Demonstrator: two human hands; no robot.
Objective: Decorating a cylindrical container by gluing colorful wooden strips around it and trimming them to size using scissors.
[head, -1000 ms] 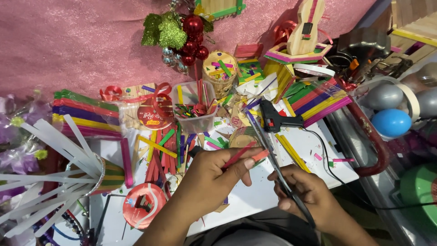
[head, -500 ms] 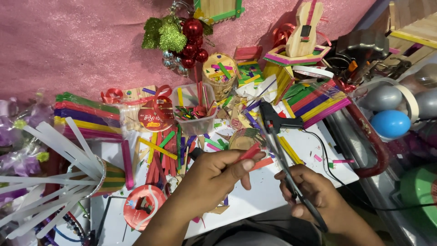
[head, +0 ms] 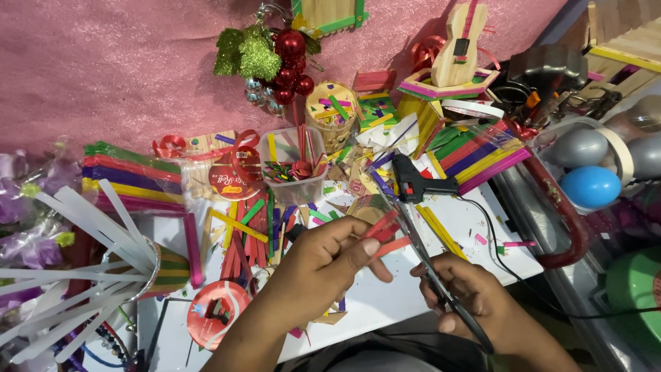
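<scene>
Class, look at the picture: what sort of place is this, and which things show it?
Probably a home craft table: coloured craft sticks, a glue gun, and scissors in the right hand.

A pink glittery cloth (head: 103, 62) covered the back of the worktop, a white board (head: 385, 303) lay on it, and even, bright light fell everywhere.

The right hand (head: 475, 296) covers the scissors' (head: 420, 248) handles; the green round thing (head: 637, 289) is cut off at the right edge
</scene>
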